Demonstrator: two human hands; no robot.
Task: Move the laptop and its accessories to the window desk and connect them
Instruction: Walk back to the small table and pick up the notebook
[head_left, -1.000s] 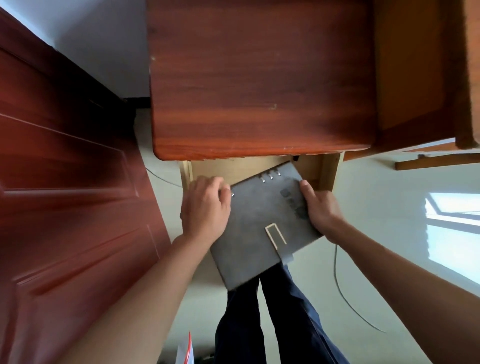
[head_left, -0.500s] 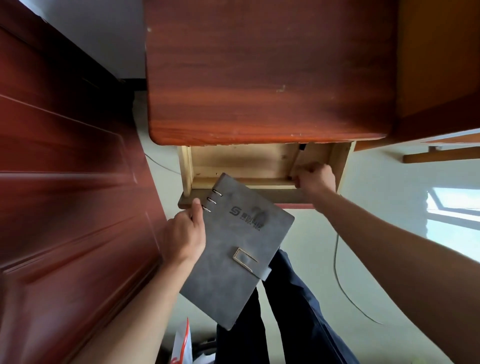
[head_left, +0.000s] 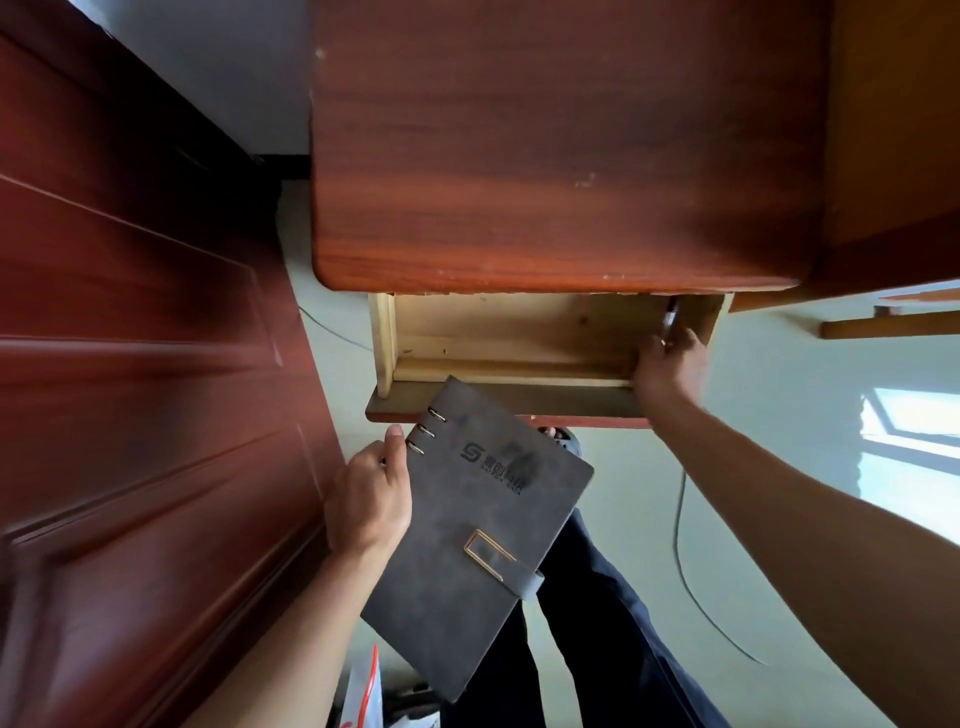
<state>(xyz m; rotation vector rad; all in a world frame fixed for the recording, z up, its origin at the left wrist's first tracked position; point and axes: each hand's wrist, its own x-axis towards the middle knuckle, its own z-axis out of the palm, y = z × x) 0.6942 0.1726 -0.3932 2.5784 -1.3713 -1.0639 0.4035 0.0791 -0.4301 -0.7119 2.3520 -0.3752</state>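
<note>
Biggest risk here, I reckon, was the grey felt-covered ring-binder notebook (head_left: 478, 540) slipping: the left hand (head_left: 370, 496) only had it by the spine edge, thumb up near the metal rings, so the whole cover hung out unsupported over the person's dark trousers (head_left: 608, 639) and could have tipped out of that one-sided pinch. The other worry was the right hand (head_left: 670, 366), which was stretched out to the far right corner of the open pale wooden drawer (head_left: 519, 332) under the red-brown desk top (head_left: 561, 156), fingers curled around a dark pen-like thing (head_left: 670, 319); couldn't really tell how firm that hold was, and it could've dropped back into the drawer. No laptop or accessories were in view anywhere, so that part of the job looked not yet started.
</note>
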